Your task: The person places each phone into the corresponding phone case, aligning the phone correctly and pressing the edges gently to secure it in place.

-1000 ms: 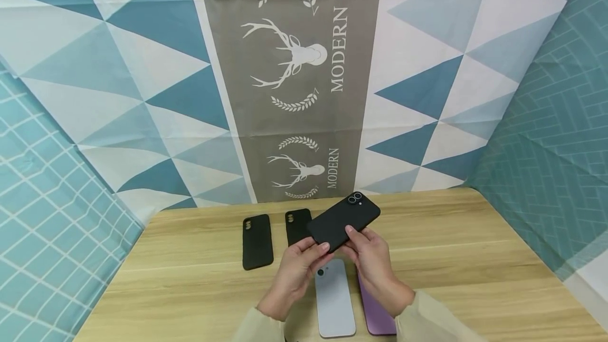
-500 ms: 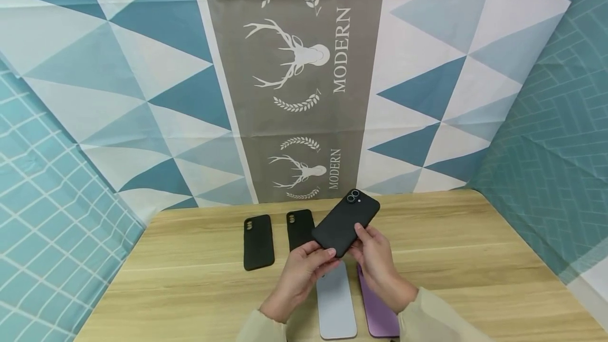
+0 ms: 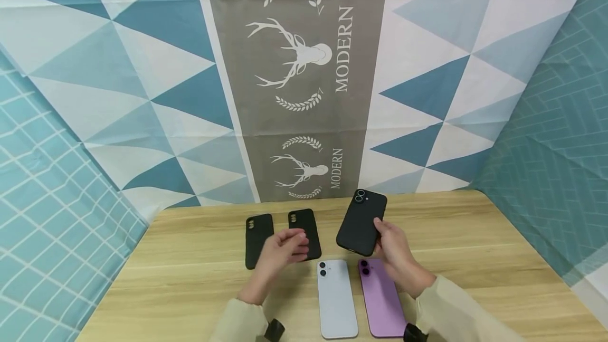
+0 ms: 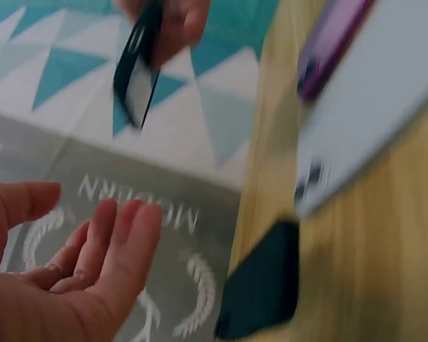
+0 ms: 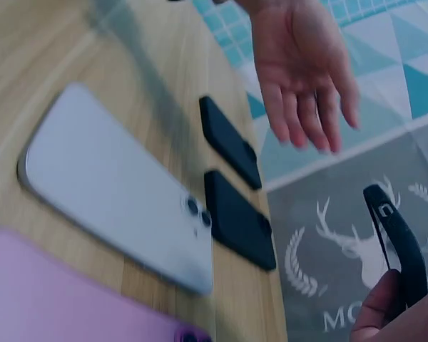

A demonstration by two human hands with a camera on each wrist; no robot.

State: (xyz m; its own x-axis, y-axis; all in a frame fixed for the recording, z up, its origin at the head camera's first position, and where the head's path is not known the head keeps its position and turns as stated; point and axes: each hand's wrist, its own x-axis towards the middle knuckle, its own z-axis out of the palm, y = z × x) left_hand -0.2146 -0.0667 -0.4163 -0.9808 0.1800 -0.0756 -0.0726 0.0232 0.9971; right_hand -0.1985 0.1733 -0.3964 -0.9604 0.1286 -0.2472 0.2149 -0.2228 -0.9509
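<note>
My right hand point(image 3: 400, 258) grips a phone in a black case point(image 3: 362, 223) by its right edge, raised off the table. The case's back and camera cutout face me, and the phone tilts. My left hand point(image 3: 281, 251) holds nothing and hovers before a black phone case point(image 3: 306, 224), covering part of it. In the right wrist view the left hand's fingers point(image 5: 310, 117) are extended and slightly bent. Another black phone case point(image 3: 258, 239) lies to the left. Nearer me lie a white phone point(image 3: 338, 302) and a purple phone point(image 3: 382, 305), both back up.
The wooden table point(image 3: 475, 278) ends at a patterned cloth backdrop point(image 3: 304, 94). Teal cloths point(image 3: 57, 183) hang along both sides. A dark band or strap point(image 3: 274, 330) shows near each sleeve's underside.
My left hand has let go of the cased phone and moved left. The right hand now holds it alone, turned more upright. The phones and the second case are less covered.
</note>
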